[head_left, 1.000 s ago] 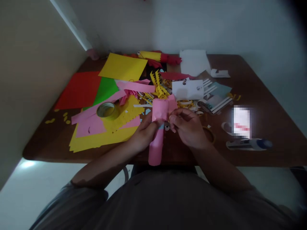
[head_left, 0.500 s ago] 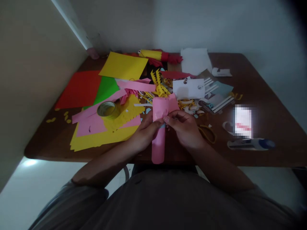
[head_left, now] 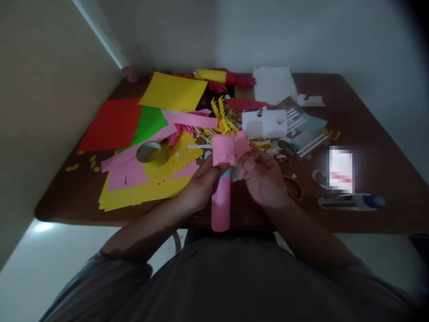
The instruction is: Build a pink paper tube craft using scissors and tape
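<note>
A pink paper tube [head_left: 220, 205] stands nearly upright in front of me, with a light blue band around its middle and a wider pink wrap at the top. My left hand [head_left: 206, 183] is closed around it, thumb across the front just below the wrap. To the right of the tube, my right hand [head_left: 264, 179] is closed in a pinch. A pale, translucent strip [head_left: 238, 171], perhaps clear tape, shows by its fingertips; its exact kind is hard to make out. Behind the tube lies a pink paper piece [head_left: 241, 142].
A tape roll [head_left: 149, 154] sits on pink and yellow sheets [head_left: 134, 197] at left. Scissors handles [head_left: 295, 188] lie beside my right hand. Further right is a utility knife [head_left: 351, 202]. Paper scraps [head_left: 263, 144] and a yellow-red paper figure [head_left: 214, 77] lie behind.
My right hand has moved slightly right, away from the tube, and the pale strip now shows beside its fingers. The blue band is more exposed. My left hand keeps its hold.
</note>
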`<state>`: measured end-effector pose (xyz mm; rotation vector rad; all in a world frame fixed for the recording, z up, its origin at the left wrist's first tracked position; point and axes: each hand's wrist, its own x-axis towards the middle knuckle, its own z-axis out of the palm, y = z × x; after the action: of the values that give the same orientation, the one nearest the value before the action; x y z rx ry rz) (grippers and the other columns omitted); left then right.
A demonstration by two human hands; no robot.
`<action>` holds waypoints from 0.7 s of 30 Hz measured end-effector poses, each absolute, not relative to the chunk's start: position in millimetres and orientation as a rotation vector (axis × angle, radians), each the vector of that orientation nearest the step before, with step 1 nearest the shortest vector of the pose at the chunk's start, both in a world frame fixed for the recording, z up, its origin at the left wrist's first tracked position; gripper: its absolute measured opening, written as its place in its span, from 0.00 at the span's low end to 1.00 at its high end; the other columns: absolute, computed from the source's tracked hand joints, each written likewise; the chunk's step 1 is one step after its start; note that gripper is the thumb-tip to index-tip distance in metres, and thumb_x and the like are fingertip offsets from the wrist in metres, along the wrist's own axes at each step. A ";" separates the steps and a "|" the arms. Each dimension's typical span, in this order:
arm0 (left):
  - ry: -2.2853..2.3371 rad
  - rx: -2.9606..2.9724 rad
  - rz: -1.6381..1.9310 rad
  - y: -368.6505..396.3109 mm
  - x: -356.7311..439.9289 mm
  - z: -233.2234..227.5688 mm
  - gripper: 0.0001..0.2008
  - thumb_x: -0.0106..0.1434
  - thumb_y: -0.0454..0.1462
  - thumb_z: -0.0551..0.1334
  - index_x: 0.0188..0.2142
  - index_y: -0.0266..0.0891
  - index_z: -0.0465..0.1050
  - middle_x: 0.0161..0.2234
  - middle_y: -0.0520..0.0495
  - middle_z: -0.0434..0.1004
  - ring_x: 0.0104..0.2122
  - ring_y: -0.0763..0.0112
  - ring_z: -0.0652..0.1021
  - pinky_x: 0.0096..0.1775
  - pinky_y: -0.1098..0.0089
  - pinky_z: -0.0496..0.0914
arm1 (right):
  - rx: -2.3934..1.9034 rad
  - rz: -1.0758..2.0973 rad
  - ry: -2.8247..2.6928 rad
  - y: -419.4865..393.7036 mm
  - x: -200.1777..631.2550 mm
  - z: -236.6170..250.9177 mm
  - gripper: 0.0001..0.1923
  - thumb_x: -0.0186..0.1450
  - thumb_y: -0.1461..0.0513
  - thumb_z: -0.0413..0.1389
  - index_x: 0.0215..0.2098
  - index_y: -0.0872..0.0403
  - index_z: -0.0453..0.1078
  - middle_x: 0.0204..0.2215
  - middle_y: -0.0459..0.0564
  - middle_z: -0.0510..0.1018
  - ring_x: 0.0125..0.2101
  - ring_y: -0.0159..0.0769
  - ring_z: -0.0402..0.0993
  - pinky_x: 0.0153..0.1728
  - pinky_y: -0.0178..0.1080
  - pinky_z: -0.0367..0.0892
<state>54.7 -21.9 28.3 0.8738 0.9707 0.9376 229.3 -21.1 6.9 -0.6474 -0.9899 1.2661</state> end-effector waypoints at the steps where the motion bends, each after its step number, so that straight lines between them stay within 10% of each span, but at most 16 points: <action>1: 0.962 0.859 0.935 -22.0 54.9 28.3 0.16 0.67 0.46 0.75 0.48 0.42 0.78 0.33 0.51 0.81 0.32 0.65 0.79 0.40 0.65 0.76 | -0.607 1.227 -0.998 -20.3 229.6 6.9 0.23 0.68 0.46 0.78 0.33 0.46 0.72 0.26 0.40 0.75 0.24 0.33 0.69 0.25 0.39 0.69; 21: 0.875 0.752 0.982 -19.6 58.6 24.5 0.17 0.62 0.44 0.75 0.47 0.42 0.77 0.38 0.48 0.85 0.37 0.60 0.83 0.42 0.62 0.80 | -0.791 1.331 -0.822 -25.9 221.7 4.2 0.18 0.61 0.51 0.84 0.31 0.48 0.83 0.28 0.41 0.82 0.27 0.30 0.72 0.31 0.35 0.68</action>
<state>58.6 -19.6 24.5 0.7522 0.8754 0.9825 221.7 -25.9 4.2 -0.7911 -0.8218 1.3307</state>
